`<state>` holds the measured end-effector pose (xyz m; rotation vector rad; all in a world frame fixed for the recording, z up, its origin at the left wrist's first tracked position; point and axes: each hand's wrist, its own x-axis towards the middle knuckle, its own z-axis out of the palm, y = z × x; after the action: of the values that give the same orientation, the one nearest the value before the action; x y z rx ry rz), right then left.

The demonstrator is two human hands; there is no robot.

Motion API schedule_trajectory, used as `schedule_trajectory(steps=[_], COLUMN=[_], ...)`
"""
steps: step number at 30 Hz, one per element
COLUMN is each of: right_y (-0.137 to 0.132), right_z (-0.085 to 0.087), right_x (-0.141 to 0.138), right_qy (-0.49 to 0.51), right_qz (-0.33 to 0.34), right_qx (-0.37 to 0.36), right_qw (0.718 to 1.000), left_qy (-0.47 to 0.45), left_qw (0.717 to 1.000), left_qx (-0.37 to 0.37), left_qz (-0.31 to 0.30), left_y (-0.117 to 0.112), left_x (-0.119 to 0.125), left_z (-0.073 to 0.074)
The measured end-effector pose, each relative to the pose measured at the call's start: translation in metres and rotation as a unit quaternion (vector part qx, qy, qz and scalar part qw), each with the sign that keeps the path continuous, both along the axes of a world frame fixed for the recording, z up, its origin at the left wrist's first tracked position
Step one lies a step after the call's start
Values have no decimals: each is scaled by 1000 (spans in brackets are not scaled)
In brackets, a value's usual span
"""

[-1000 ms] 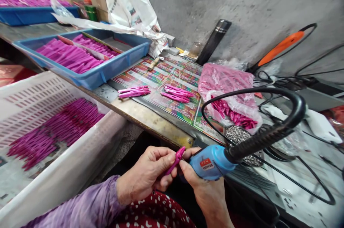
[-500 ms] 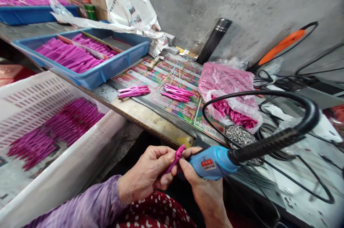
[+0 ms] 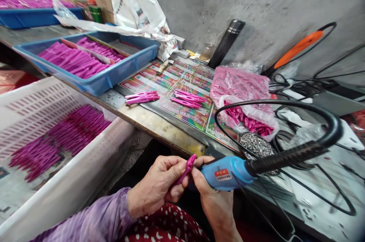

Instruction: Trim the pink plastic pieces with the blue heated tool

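Though barely shifted — left hand [image 3: 155,185] clamped on a pink clip [image 3: 186,170], right hand [image 3: 217,204] around a blue tool [image 3: 225,173] (black sleeve [image 3: 285,157] flatter)

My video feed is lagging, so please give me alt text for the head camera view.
A person's left hand pinches a magenta plastic piece, while the right hand holds a blue corded tool beside it. More magenta pieces lie in a white perforated crate to the left, and others in a blue tray beyond it.
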<state>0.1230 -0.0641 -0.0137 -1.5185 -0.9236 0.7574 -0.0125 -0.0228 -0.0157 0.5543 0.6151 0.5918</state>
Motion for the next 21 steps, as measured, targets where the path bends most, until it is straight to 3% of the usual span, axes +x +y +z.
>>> schedule_trajectory(steps=[10, 21], right_y=[2, 1], right_z=[-7, -13], right_x=[6, -3], right_qy=[0, 52], right_qz=[27, 7], right_qx=[-11, 1], right_qw=[1000, 999], left_qy=[16, 37], left_qw=[999, 995], left_qx=[42, 93], left_qz=[9, 28], left_y=[1, -3], left_x=[-1, 0], left_z=[2, -6])
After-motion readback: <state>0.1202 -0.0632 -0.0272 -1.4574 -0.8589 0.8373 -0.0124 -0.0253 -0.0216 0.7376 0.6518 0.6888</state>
